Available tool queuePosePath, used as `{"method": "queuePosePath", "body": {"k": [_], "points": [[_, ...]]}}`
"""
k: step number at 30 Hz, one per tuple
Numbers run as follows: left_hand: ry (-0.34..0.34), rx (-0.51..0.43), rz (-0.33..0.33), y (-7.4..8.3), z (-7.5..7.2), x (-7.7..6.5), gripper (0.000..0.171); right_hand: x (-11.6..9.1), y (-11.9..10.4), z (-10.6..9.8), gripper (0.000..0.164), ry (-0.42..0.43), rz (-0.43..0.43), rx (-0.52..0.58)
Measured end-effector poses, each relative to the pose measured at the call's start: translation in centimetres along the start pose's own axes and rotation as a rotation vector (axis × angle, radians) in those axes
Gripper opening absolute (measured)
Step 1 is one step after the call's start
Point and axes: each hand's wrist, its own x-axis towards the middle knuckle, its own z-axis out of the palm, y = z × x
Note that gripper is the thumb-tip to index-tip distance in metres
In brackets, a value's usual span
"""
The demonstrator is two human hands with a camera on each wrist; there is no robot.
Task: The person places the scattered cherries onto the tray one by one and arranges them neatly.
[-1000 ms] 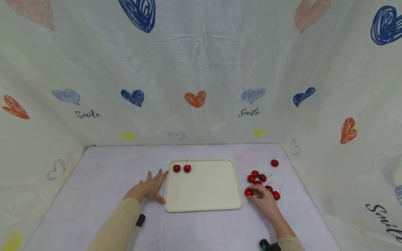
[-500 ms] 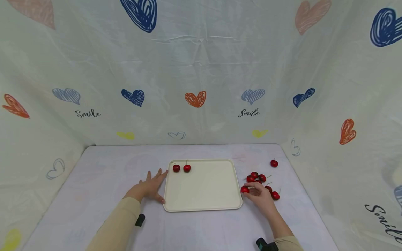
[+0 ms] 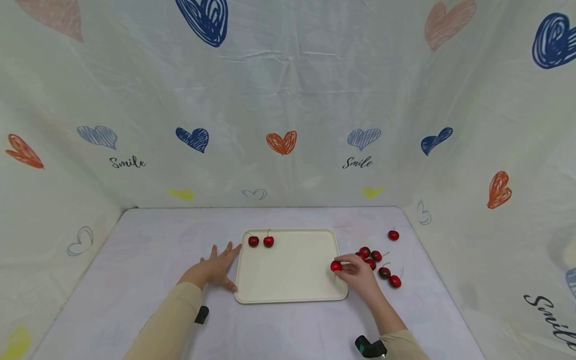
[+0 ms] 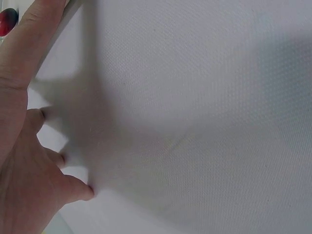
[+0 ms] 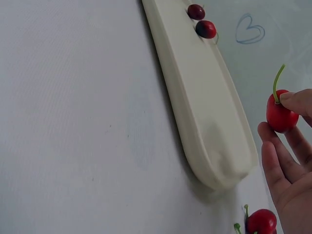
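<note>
A cream rectangular tray (image 3: 292, 270) lies mid-table, with two dark red cherries near its far left corner: one cherry (image 3: 253, 241) and beside it another cherry (image 3: 268, 241). My left hand (image 3: 211, 270) has its fingers spread and touches the tray's left edge with fingertips and thumb. Between thumb and fingers, my right hand (image 3: 357, 275) pinches a bright red cherry (image 5: 282, 112) over the tray's right side. In the right wrist view that cherry's green stem points up. The left wrist view shows the left hand (image 4: 29, 161) on the white cloth.
To the right of the tray lies a loose group of several cherries (image 3: 376, 256), partly hidden by the right hand. A single cherry (image 3: 393, 235) sits apart, farther back. White cloth (image 3: 148, 250) covers the table, and a heart-printed curtain (image 3: 279, 100) hangs behind and at both sides.
The right hand has carried its cherry leftward, from beside the cherry group to over the tray's right side. My left hand keeps its place at the tray's left edge.
</note>
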Motion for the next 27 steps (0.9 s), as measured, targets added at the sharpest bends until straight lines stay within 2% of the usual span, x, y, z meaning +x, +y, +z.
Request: {"method": "queuePosePath", "body": {"k": [9, 16, 22, 27], "points": [[0.003, 0.004, 0.007, 0.0, 0.0, -0.1, 0.121, 0.7, -1.5, 2.0, 0.033, -0.082, -0.035, 0.089], [-0.003, 0.007, -0.001, -0.1, 0.2, 0.0, 0.121, 0.4, -4.8, 3.0, 0.032, -0.196, -0.145, 0.128], [-0.003, 0.007, -0.001, -0.2, 0.2, 0.1, 0.122, 1.3, -5.1, 4.2, 0.034, -0.256, -0.219, 0.176], [-0.001, 0.008, -0.001, -0.1, 0.1, 0.0, 0.121, 1.8, -5.3, 4.9, 0.040, -0.296, -0.158, 0.211]]}}
